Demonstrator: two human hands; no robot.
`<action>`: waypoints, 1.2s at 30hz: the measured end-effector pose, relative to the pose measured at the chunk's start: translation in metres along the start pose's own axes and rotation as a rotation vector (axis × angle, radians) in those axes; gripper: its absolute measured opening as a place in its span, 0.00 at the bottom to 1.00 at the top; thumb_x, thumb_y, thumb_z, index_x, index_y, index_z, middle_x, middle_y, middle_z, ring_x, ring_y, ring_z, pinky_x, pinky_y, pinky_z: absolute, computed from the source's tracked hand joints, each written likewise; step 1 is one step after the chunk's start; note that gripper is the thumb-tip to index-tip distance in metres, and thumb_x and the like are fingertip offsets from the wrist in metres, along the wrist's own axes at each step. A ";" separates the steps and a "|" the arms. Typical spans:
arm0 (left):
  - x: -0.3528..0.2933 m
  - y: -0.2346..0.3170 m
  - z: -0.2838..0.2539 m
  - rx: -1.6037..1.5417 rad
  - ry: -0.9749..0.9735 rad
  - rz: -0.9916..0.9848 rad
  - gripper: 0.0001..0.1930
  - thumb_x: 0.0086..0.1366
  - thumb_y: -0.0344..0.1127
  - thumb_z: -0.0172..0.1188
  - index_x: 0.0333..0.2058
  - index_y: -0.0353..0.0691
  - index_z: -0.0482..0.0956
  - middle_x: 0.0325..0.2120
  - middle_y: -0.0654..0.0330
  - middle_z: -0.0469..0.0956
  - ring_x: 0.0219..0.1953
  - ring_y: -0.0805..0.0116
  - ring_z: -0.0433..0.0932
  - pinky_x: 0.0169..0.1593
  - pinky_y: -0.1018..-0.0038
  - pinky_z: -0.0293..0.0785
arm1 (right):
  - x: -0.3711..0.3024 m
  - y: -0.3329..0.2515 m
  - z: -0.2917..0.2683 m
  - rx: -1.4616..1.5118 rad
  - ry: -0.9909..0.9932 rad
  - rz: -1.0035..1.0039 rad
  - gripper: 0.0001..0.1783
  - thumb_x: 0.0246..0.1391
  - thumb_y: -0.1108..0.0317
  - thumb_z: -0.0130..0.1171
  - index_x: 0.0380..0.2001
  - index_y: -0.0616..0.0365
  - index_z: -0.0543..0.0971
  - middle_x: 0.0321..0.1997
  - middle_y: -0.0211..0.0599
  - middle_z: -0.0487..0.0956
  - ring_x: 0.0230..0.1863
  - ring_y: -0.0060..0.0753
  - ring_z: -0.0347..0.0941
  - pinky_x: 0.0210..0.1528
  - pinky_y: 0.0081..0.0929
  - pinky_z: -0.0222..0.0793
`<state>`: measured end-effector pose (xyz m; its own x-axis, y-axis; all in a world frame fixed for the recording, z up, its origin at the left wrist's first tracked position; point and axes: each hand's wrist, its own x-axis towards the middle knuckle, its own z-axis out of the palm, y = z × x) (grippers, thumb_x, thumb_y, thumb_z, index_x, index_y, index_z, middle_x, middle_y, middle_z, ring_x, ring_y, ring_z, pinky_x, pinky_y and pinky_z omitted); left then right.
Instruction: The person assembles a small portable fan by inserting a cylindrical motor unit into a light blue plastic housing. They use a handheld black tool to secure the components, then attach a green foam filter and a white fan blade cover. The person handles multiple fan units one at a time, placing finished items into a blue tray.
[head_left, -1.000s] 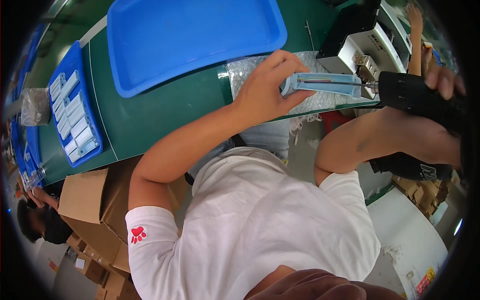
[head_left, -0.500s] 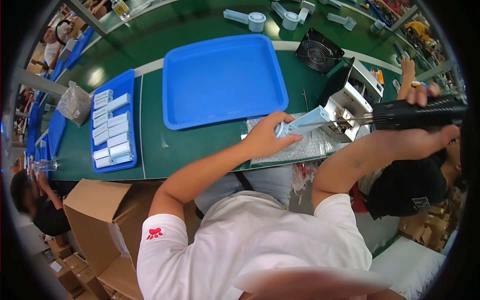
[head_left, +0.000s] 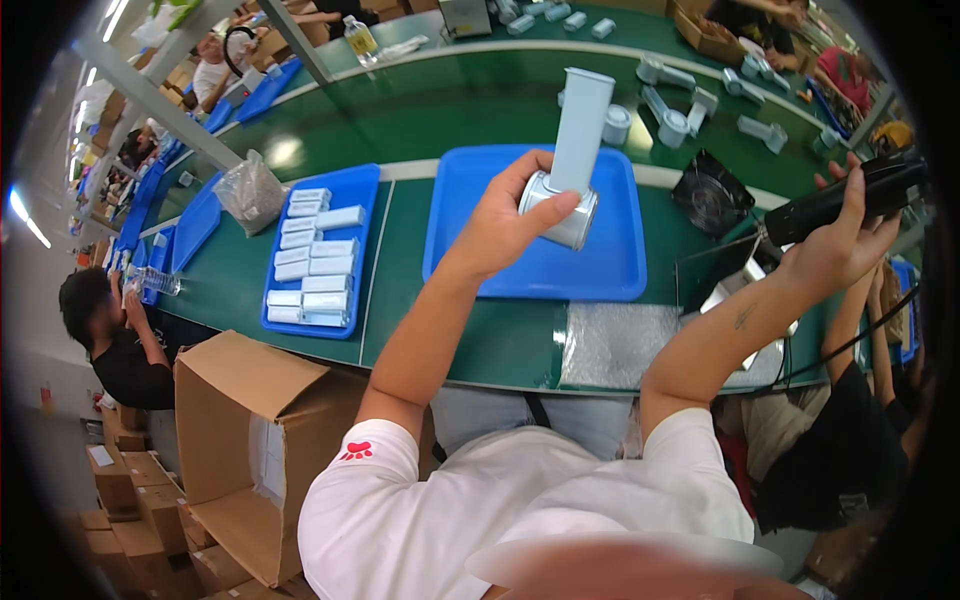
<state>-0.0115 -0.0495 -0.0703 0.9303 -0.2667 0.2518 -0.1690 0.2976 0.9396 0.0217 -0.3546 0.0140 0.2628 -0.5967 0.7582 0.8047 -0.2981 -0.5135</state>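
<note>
My left hand [head_left: 508, 222] is closed around the round, drum-like end of a pale blue plastic housing [head_left: 583, 125]. Its long rectangular handle points up and away, and I hold it above a blue tray [head_left: 436, 245]. In my right hand [head_left: 850, 235], off to the right, is a black electric screwdriver [head_left: 805, 215]; its thin bit points left, clear of the housing. Below the screwdriver stands a metal-cased device [head_left: 735, 290], partly hidden by my right forearm.
Bubble wrap [head_left: 618, 345] lies at the near table edge. A second blue tray [head_left: 350, 325] holds several pale blue pieces. Behind the device stands a black fan [head_left: 712, 195]. More housings [head_left: 672, 125] lie on the far green table. An open carton [head_left: 235, 430] sits lower left; another person [head_left: 835, 440] is at right.
My left hand has lifted the housing from beside the metal-cased device to over the tray and turned its handle upward. The screwdriver bit has come away from the housing. The whole view has shifted.
</note>
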 end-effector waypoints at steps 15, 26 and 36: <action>0.035 0.053 0.002 0.254 0.183 0.317 0.39 0.53 0.36 0.78 0.61 0.37 0.68 0.46 0.56 0.76 0.46 0.67 0.80 0.45 0.72 0.81 | -0.075 -0.040 0.058 0.422 -0.405 0.166 0.34 0.52 0.75 0.64 0.63 0.70 0.69 0.47 0.50 0.81 0.49 0.40 0.80 0.55 0.36 0.75; 0.021 0.063 0.013 0.310 0.083 0.164 0.44 0.46 0.33 0.78 0.63 0.38 0.68 0.44 0.55 0.78 0.43 0.67 0.82 0.41 0.74 0.81 | -0.105 -0.027 0.098 0.447 -0.659 0.411 0.33 0.59 0.68 0.68 0.64 0.67 0.69 0.47 0.42 0.83 0.42 0.28 0.82 0.46 0.25 0.77; 0.024 0.062 0.014 0.280 0.084 0.205 0.43 0.47 0.36 0.82 0.61 0.37 0.69 0.43 0.56 0.78 0.44 0.67 0.81 0.43 0.73 0.80 | -0.105 -0.031 0.096 0.584 -0.640 0.496 0.26 0.66 0.72 0.54 0.65 0.69 0.68 0.49 0.45 0.82 0.50 0.29 0.79 0.54 0.29 0.75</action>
<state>-0.0044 -0.0501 -0.0030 0.8895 -0.1475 0.4325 -0.4266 0.0711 0.9017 0.0207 -0.2113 -0.0109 0.7390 0.0106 0.6737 0.6167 0.3920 -0.6827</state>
